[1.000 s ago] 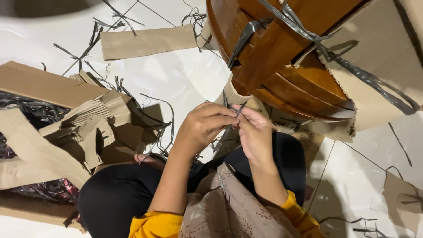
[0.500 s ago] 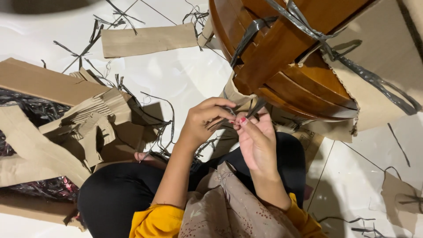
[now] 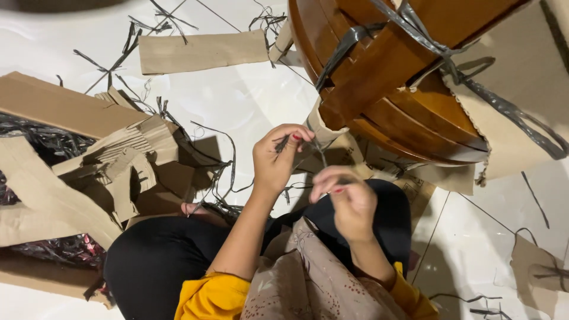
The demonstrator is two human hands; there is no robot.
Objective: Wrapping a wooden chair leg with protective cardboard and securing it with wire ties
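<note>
The left hand (image 3: 277,159) and right hand (image 3: 349,198) each pinch one thin grey strip (image 3: 319,151), stretched between them just near the wooden stool (image 3: 409,77). It looks light, limp and easily torn, so a grip near its ends suits it. Cardboard scraps (image 3: 89,172) litter the white tile floor (image 3: 237,101).

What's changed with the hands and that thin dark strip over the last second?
The right hand has drawn back toward the body, away from the left hand; a second ago the two were together. Both pinch the thin dark strip, now stretched between them. The wooden furniture piece and torn cardboard stayed put.
</note>
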